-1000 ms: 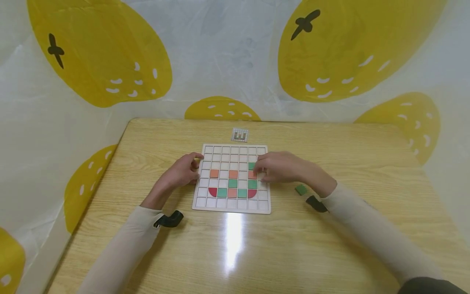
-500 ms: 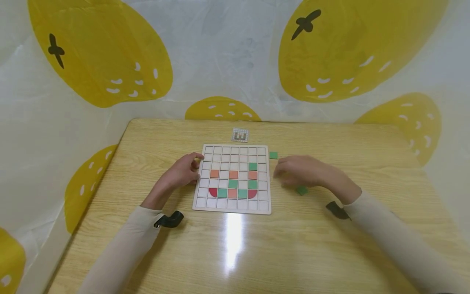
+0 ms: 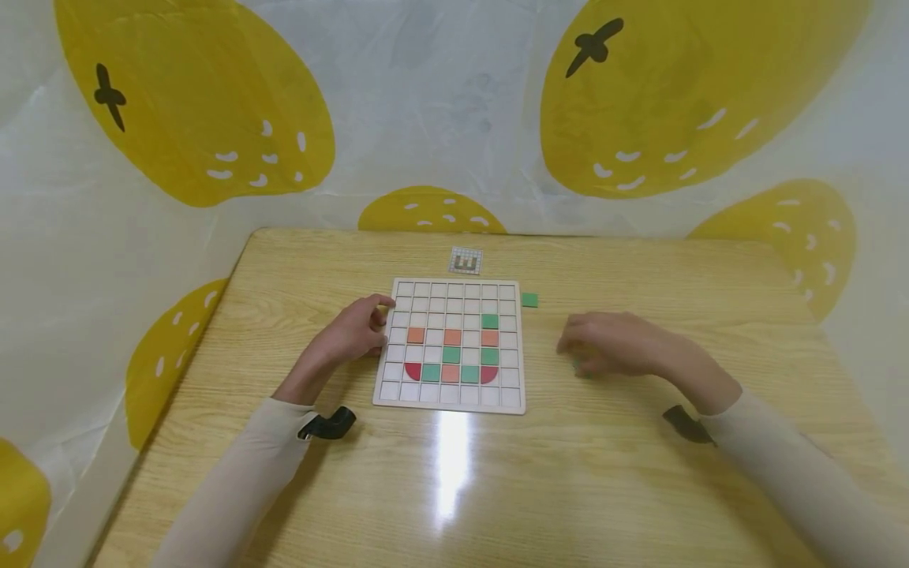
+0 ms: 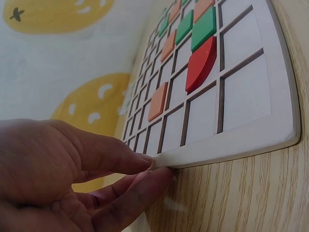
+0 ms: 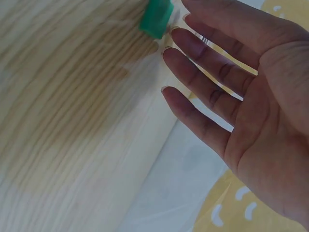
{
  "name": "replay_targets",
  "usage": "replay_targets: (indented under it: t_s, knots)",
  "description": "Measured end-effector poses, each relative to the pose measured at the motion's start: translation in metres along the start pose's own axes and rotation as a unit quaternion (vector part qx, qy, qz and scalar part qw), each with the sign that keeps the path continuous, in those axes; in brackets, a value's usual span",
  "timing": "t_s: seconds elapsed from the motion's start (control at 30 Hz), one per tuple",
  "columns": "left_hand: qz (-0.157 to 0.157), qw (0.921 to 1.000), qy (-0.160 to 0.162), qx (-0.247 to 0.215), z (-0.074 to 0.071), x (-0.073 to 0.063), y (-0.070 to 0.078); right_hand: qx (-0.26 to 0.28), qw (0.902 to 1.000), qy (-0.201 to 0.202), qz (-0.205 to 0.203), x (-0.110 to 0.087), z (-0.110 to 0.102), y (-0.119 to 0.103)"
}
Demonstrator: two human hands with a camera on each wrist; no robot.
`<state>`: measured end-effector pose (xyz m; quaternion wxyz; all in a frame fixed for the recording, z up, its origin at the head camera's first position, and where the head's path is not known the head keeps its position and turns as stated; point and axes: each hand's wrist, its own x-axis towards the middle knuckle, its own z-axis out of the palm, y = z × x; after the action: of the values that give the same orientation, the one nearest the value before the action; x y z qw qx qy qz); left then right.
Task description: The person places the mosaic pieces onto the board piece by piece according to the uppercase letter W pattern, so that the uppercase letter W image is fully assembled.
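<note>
In the head view a wooden grid board (image 3: pixel 450 402) lies on the table, with green, orange and red tiles in some squares. My left hand (image 3: pixel 348 331) is at its left edge; in the left wrist view, fingertips (image 4: pixel 159 179) touch the board's rim. To the right of the board, my right hand (image 3: pixel 611 343) hovers low over a green square tile (image 5: pixel 157 18), mostly hidden beneath it from the head. The right wrist view shows that tile beside my spread, relaxed fingers, with nothing held.
Another green tile (image 3: pixel 529 300) lies just off the board's upper right edge. Behind the board is a small card (image 3: pixel 465 260) with a grid pattern. A white sheet printed with yellow fruit (image 3: pixel 440 118) hangs along the table's far edge.
My right hand has left the board and moved right, over the loose green tile. The tile by the board's upper right edge has come into view. The left hand has stayed put.
</note>
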<state>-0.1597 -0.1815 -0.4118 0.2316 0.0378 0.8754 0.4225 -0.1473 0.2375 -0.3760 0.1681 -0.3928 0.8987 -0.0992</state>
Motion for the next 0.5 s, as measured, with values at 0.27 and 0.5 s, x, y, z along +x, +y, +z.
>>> replay_targets:
  t_s: [0.27,0.5]
  knots:
    - [0.000,1.0000,0.000,0.000,-0.001,0.000,0.000,0.008,0.9998,0.019,-0.006,-0.013,0.006,0.004]
    - [0.000,1.0000,-0.002,-0.007,-0.001,0.001,0.000,-0.013,0.9985,0.049,-0.020,-0.014,0.014,0.008]
